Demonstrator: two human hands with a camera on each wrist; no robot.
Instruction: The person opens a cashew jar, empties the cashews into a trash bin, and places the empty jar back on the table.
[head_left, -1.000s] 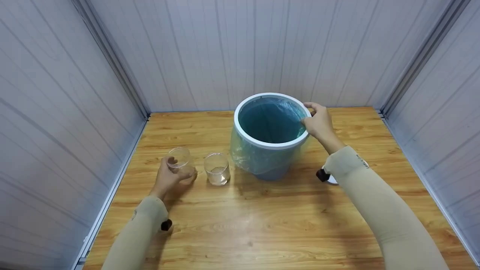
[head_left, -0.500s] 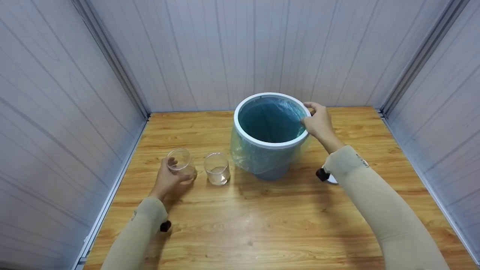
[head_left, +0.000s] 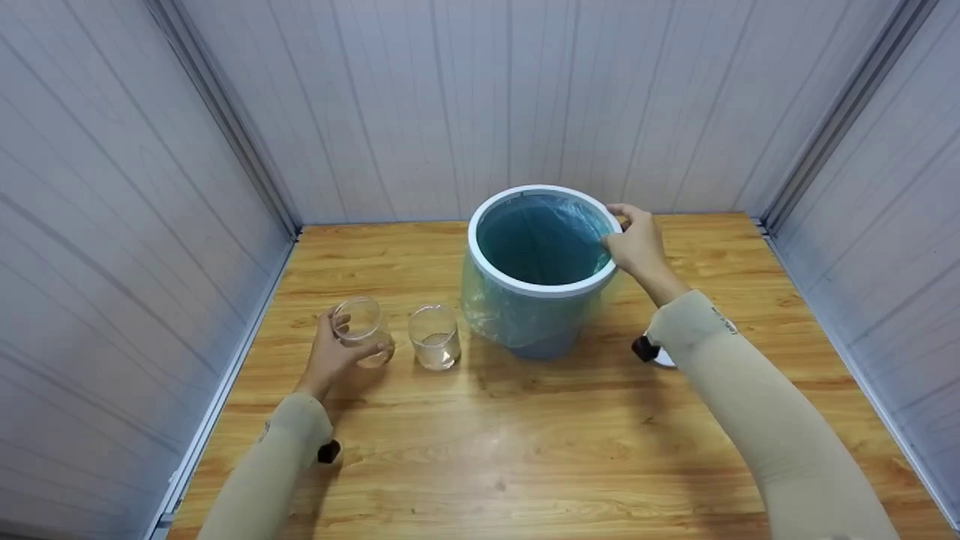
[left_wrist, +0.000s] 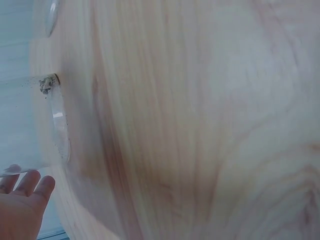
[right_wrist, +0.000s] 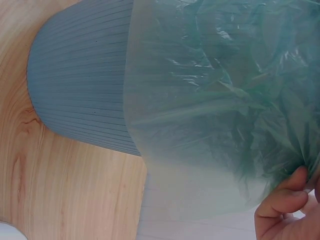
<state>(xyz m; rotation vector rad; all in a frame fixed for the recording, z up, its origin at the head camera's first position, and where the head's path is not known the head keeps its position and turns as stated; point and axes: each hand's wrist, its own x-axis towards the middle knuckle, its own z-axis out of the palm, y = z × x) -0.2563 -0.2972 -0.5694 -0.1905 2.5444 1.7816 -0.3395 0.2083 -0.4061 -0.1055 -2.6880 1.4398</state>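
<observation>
A clear glass [head_left: 361,330] stands on the table at the left, with dark specks near its base in the left wrist view. My left hand [head_left: 330,352] is around its left side, thumb in front, fingers loosely extended and fingertips right at the wall. Just right of it stands a second glass [head_left: 433,337] with a little clear liquid in the bottom. A blue-grey bin [head_left: 541,349] with a white rim [head_left: 525,288] holds a green bin bag [right_wrist: 200,105], folded down over its outside. At the rim's right, my right hand [head_left: 637,241] pinches the gathered bag.
A white rounded object [head_left: 664,359] lies at the right, mostly hidden under my right sleeve [head_left: 712,352]. The wooden table [head_left: 510,450] is enclosed by pale panelled walls [head_left: 450,105] at the back and both sides.
My left hand has loosened around the left glass and shifted slightly left, while the glass stays almost in place. The right hand, bin and bag have not visibly moved.
</observation>
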